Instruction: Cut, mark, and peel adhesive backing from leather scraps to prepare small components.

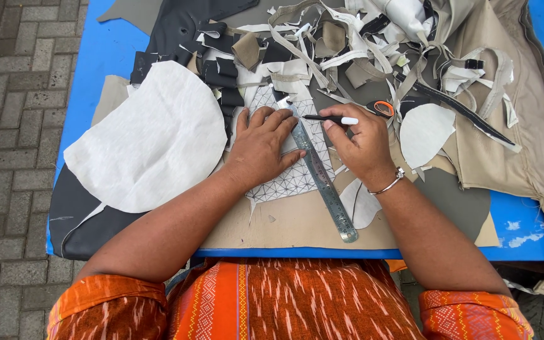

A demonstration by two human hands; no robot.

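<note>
Blue table [105, 44], outdoors on grey paving [7, 126], strewn with scraps [347, 38]. Left hand [260, 146]: fingers spread flat, pinning ruler [322, 176] on patterned sheet [297, 179]. Right hand [363, 145]: fingers closed around pen [332, 119]. Scissors [382, 108] adjacent.

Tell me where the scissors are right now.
In the head view, the scissors lie right of centre among the scraps, only their orange handle showing, just beyond the right hand holding the pen.
</note>
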